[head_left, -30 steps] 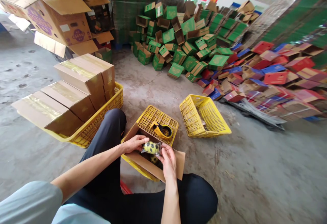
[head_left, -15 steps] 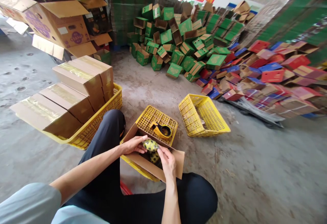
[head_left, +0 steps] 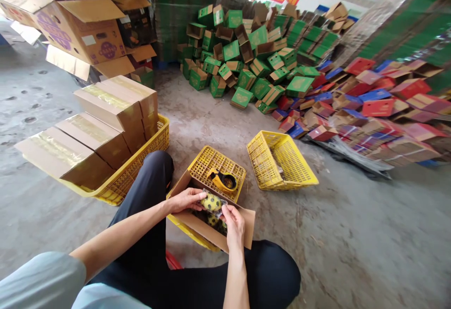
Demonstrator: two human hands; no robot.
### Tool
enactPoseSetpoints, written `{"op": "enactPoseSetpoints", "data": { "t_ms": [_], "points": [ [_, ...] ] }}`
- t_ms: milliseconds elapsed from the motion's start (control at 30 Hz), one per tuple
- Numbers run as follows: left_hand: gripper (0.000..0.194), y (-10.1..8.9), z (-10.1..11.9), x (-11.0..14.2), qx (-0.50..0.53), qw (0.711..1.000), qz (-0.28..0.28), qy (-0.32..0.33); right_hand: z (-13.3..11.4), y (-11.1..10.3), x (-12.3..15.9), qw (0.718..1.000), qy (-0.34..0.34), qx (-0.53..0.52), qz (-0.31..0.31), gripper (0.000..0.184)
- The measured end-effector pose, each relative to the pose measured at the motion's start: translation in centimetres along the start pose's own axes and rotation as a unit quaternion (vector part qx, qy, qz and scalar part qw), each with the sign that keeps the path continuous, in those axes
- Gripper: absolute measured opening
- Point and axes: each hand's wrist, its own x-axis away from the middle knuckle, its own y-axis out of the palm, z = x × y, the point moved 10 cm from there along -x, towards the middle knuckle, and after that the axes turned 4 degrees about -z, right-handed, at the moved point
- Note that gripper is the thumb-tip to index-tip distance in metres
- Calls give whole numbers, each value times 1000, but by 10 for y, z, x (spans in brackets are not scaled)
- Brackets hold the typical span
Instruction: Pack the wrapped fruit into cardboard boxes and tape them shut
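Observation:
Between my two hands is a yellow, black-spotted rounded item in a clear plastic wrapper (head_left: pixel 212 202); its exact kind is unclear. My left hand (head_left: pixel 186 200) pinches the wrapper at the left end, and my right hand (head_left: pixel 234 222) grips the right end. Directly beneath is an open cardboard box (head_left: pixel 248 227), with more spotted items (head_left: pixel 212 220) partly visible inside. The box rests on an upturned yellow crate (head_left: pixel 200 156) between my legs. A yellow-and-black tape dispenser (head_left: pixel 225 180) lies on that crate, just beyond the box.
To the left, a yellow basket (head_left: pixel 141 161) holds several taped cartons (head_left: pixel 102 135). Another yellow basket (head_left: pixel 282 158) sits tilted at right. Farther off are heaps of green boxes (head_left: pixel 243 81) and red and blue boxes (head_left: pixel 377 107), plus stacked large cartons (head_left: pixel 88 32) at upper left.
My fingers have shifted to the ends of the wrapper, drawing it out sideways, so more of the spotted item shows. The right hand has moved slightly right.

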Motion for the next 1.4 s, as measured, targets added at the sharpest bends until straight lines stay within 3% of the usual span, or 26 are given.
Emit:
{"op": "enactPoseSetpoints", "data": {
  "t_ms": [200,400,567,733,900,1067,1200,1300,1400],
  "points": [
    [71,-9,-2,-2,-31,999,27,3,3,12,0,998,13,-25,-51,49],
    [77,-17,-8,-4,-38,998,50,-13,-11,33,10,990,-7,-71,-126,82],
    [77,-16,-7,0,-51,997,57,-21,-11,42,15,983,-1,-40,-180,72],
    [79,-11,-12,2,-53,996,43,-51,-10,31,9,990,-34,-9,-136,53],
    [88,-16,-16,3,-27,994,75,-73,-5,35,8,987,-19,-20,-159,64],
    [89,-6,-20,1,-4,995,30,-92,6,24,2,994,17,43,-101,62],
    [85,-9,-25,-2,2,994,37,-102,8,18,-1,994,18,78,-72,64],
    [84,-14,-24,-5,8,995,46,-91,8,12,-1,994,28,94,-53,63],
    [83,-23,-15,-8,-39,997,51,-31,6,2,0,991,43,123,-25,63]
  ]
}}
